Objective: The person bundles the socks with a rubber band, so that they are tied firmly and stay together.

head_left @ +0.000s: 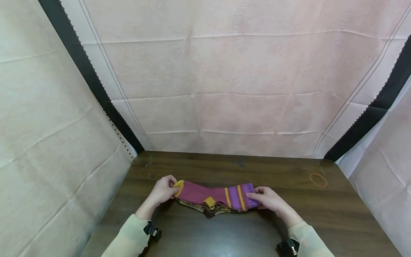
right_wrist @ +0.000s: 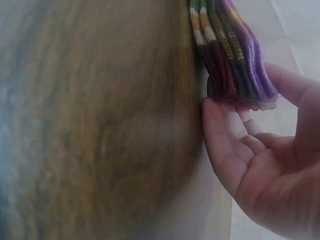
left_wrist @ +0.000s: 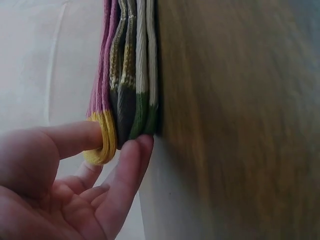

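A stack of socks (head_left: 205, 194) lies across the wooden table in the head view. On top is a maroon sock with a yellow toe and heel and a purple, yellow-striped cuff. My left hand (head_left: 163, 189) holds the toe end, its thumb (left_wrist: 80, 139) on the yellow toe and fingertips against the lower green toes. At the cuff end my right hand (head_left: 271, 200) grips the stack, thumb on the purple cuff and fingers below. The layered cuffs (right_wrist: 232, 70), purple, grey and dark red, show in the right wrist view.
A thin orange rubber band (head_left: 318, 180) lies at the table's right rear. Pale fabric walls (head_left: 240, 89) with black edge strips stand behind and beside the table (head_left: 218, 235). Each wrist wears a small black device (head_left: 287, 247).
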Available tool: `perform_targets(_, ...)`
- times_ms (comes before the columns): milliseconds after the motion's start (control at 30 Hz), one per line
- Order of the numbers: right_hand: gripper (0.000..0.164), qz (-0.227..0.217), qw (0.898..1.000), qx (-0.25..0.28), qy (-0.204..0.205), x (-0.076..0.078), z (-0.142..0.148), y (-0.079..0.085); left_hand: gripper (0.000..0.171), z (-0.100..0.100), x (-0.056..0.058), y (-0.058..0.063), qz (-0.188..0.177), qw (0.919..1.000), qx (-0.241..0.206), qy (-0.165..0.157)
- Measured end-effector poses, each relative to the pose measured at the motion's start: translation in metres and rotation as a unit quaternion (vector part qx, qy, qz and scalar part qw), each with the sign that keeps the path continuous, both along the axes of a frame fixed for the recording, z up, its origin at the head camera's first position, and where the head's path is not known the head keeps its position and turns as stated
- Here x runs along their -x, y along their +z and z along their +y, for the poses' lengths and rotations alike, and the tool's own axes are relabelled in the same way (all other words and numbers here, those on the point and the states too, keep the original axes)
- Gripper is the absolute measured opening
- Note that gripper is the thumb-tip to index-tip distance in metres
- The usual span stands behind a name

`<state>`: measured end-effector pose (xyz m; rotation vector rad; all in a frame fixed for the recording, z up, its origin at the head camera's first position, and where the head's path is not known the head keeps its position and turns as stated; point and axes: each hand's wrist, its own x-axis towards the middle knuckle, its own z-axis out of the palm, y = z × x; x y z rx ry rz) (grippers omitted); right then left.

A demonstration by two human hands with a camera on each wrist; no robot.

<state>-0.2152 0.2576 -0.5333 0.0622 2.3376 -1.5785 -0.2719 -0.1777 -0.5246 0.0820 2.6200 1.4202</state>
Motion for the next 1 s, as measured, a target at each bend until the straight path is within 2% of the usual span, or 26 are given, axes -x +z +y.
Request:
perform_targets(100,0.054,-0.006,1.000,0.006,0.004,0.001,0.001,-0.001,0.019,0.004,0.001,0.002,0.029,0.9992,0.027,0.002)
perform_targets(167,0.054,-0.010,1.000,0.012,0.007,0.001,0.002,-0.002,0.026,0.009,0.001,0.006,0.071,0.9955,0.061,-0.003)
perform_targets(267,0.054,-0.010,1.000,0.019,0.015,0.002,0.003,-0.002,0.036,0.024,0.000,0.016,0.145,0.9848,0.095,-0.010)
perform_targets(367,0.053,-0.014,0.999,0.028,0.022,0.002,0.004,-0.002,0.040,0.047,-0.004,0.027,0.208,0.9740,0.087,-0.025)
perform_targets(467,0.054,-0.019,0.999,0.037,0.029,0.002,0.006,-0.003,0.040,0.078,-0.011,0.036,0.246,0.9644,0.059,-0.079)
perform_targets(533,0.056,-0.023,0.998,0.045,0.032,0.002,0.009,-0.003,0.040,0.101,-0.019,0.039,0.247,0.9591,0.044,-0.131)
perform_targets(600,0.058,-0.026,0.998,0.049,0.032,0.003,0.011,-0.003,0.042,0.126,-0.027,0.038,0.230,0.9539,0.033,-0.190)
perform_targets(667,0.060,-0.029,0.998,0.052,0.028,0.003,0.013,-0.002,0.046,0.150,-0.035,0.031,0.206,0.9486,0.029,-0.238)
perform_targets(733,0.061,-0.032,0.998,0.059,0.021,0.003,0.013,-0.001,0.049,0.169,-0.041,0.021,0.184,0.9442,0.031,-0.271)
perform_targets(833,0.061,-0.037,0.996,0.073,0.015,0.002,0.011,-0.003,0.053,0.187,-0.048,0.008,0.168,0.9446,0.066,-0.274)
perform_targets(900,0.060,-0.040,0.996,0.084,0.013,0.002,0.010,-0.005,0.056,0.194,-0.052,0.001,0.171,0.9451,0.104,-0.258)
perform_targets(1000,0.062,-0.040,0.995,0.091,0.008,0.002,0.010,-0.005,0.061,0.201,-0.055,-0.003,0.187,0.9411,0.161,-0.231)
